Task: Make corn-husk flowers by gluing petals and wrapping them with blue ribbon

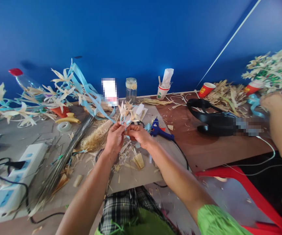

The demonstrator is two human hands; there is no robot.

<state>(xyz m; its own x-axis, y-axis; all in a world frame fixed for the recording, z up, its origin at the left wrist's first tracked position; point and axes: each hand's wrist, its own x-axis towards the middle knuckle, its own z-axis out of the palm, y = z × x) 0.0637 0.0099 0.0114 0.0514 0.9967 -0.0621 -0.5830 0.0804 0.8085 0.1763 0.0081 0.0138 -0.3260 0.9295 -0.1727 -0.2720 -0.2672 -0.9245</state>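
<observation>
Both my hands meet above the grey work board [131, 178], pinching the stem of a small cream straw flower [127, 112] wound with pale blue ribbon. My left hand [115, 138] is closed round the stem from the left. My right hand [139, 134] is closed on it from the right, fingertips touching the left hand. The flower's petals stand up just above my fingers. A blue glue gun [158, 130] lies right beside my right hand. Straw scraps [138, 160] lie under my wrists.
A bundle of thin wires [64, 156] and a white power strip [10, 182] lie at left. Finished ribbon flowers [57, 91] stand behind them. A glass jar [131, 88], paper cups [162, 92] and a black bag [214, 120] sit further back. Another person's hand [279, 107] works at right.
</observation>
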